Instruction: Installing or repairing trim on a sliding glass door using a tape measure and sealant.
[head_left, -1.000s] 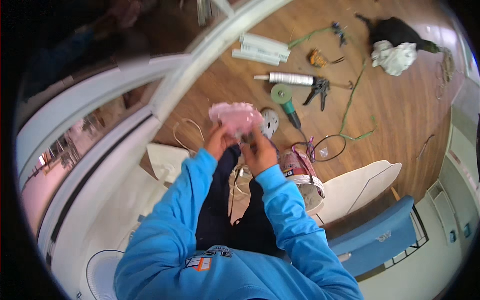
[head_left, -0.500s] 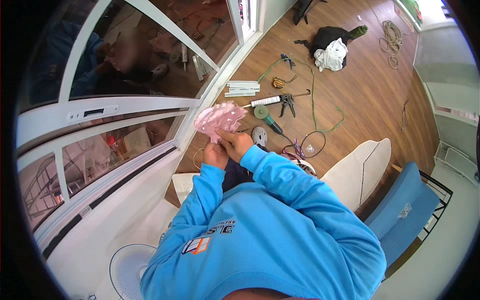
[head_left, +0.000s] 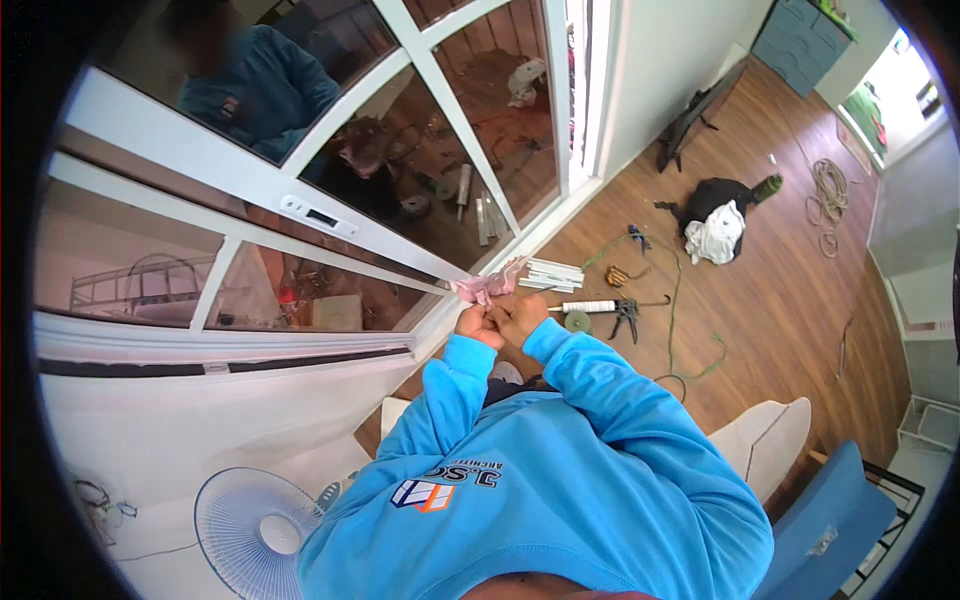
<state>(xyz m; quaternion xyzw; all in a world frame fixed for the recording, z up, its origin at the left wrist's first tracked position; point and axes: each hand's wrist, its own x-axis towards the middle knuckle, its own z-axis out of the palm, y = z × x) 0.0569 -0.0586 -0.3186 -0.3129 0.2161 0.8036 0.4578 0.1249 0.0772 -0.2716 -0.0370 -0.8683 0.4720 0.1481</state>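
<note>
A crumpled pink piece of thin material [head_left: 485,284] is held up beside the bottom corner of the white-framed glass window [head_left: 432,258]; whether it touches the frame I cannot tell. My left hand [head_left: 477,326] is closed round the lower end of the pink piece. My right hand [head_left: 520,316] is beside it, fingers bent onto the same piece and against the left hand's fingers. Just past my hands on the wooden floor lie several white strips [head_left: 550,275], a caulking gun [head_left: 590,307] and a green-disc grinder [head_left: 577,322], partly hidden by my arm.
A black bag with white cloth [head_left: 715,233], coiled rope [head_left: 830,195] and cords lie on the floor toward the back. A white fan [head_left: 250,525] stands at lower left. A white board [head_left: 755,445] and blue padded piece [head_left: 825,525] are at lower right. A person's reflection shows in the glass.
The pink piece has moved from above my legs toward the window frame and turned, looking narrower now. My hands moved with it, and the view has swung to show more window and room.
</note>
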